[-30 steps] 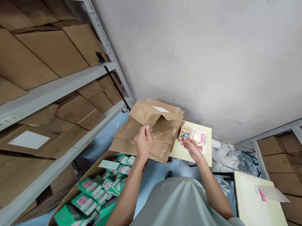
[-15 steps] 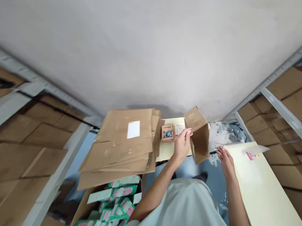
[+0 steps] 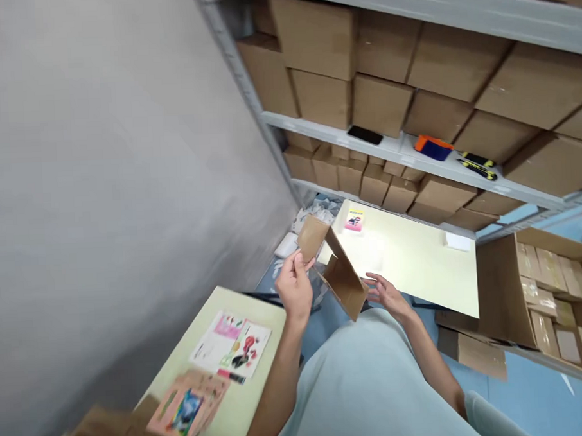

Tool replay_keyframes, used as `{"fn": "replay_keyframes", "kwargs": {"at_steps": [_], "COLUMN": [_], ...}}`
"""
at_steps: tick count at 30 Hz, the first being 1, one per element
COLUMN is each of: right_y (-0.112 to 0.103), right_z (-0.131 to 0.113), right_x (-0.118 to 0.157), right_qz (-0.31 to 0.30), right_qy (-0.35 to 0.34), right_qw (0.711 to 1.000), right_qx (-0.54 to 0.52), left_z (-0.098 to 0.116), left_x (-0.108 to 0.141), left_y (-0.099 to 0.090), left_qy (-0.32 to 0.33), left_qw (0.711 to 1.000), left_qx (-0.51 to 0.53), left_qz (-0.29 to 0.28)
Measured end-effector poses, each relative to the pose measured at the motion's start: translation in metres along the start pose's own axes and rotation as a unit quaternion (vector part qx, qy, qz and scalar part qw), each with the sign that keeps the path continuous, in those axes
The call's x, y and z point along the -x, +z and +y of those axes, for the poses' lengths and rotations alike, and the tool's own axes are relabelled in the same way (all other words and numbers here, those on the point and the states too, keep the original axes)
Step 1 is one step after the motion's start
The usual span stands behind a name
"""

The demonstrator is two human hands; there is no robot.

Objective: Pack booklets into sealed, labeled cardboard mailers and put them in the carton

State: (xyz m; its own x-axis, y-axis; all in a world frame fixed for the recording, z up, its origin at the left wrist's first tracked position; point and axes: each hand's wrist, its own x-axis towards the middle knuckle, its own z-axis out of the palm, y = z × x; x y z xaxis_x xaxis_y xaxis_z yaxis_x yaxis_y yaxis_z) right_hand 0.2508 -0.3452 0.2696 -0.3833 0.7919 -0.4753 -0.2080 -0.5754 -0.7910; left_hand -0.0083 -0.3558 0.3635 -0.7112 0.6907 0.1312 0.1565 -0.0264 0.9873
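Left hand [image 3: 294, 288] pinches the small cardboard box [image 3: 339, 277] by its top flap; right hand [image 3: 385, 294] open under it, probably touching. Light, stiff, creasable: grip flap edges.

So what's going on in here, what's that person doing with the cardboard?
A person in a storeroom is handling a small flattened cardboard box. The left hand pinches one of its flaps, while the right hand is open just beside its lower edge. In front lies a pale table with a pink packet on it. A second pale table at the lower left carries printed leaflets. Shelves stacked with brown cartons fill the wall behind.
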Motion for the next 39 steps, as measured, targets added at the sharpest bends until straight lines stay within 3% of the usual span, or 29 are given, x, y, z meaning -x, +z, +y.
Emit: {"fn": "replay_keyframes", "kwargs": {"at_steps": [3,7,9,12,15,19,22,28,33,39], "right_y": [-0.036,-0.078,-0.098,-0.127,-0.151,-0.165,-0.162,-0.145,-0.143,-0.158], "right_z": [-0.016,-0.032,-0.042,-0.062,-0.080,-0.090,-0.089,-0.088,-0.105,-0.126], "right_x": [-0.016,-0.038,-0.043,-0.042,-0.034,-0.027,-0.025,-0.031,-0.054,-0.085], "right_qz": [0.021,0.108,0.174,0.260,0.304,0.354,0.364,0.306,0.332,0.307], "right_qy": [-0.015,-0.048,-0.062,-0.082,-0.102,-0.074,-0.044,0.048,-0.016,-0.056], "right_qw": [0.999,0.992,0.981,0.959,0.940,0.900,0.869,0.818,0.766,0.757], "right_qx": [0.027,0.048,0.051,0.070,0.118,0.243,0.332,0.484,0.550,0.574], "left_z": [-0.013,-0.023,-0.024,-0.027,-0.042,-0.081,-0.115,-0.163,-0.162,-0.129], "left_x": [-0.009,-0.014,-0.015,-0.015,-0.012,-0.004,0.001,0.009,0.016,0.027], "left_y": [0.060,0.128,0.151,0.172,0.179,0.182,0.182,0.171,0.160,0.155], "left_qy": [-0.018,-0.028,-0.038,-0.060,-0.079,-0.122,-0.140,-0.151,-0.135,0.000], "left_qw": [0.999,0.997,0.995,0.991,0.982,0.967,0.959,0.952,0.948,0.949], "left_qx": [0.003,0.002,0.004,0.003,-0.002,0.000,-0.016,-0.054,-0.068,-0.143], "left_qz": [-0.036,-0.073,-0.091,-0.122,-0.170,-0.223,-0.245,-0.260,-0.280,-0.281]}}
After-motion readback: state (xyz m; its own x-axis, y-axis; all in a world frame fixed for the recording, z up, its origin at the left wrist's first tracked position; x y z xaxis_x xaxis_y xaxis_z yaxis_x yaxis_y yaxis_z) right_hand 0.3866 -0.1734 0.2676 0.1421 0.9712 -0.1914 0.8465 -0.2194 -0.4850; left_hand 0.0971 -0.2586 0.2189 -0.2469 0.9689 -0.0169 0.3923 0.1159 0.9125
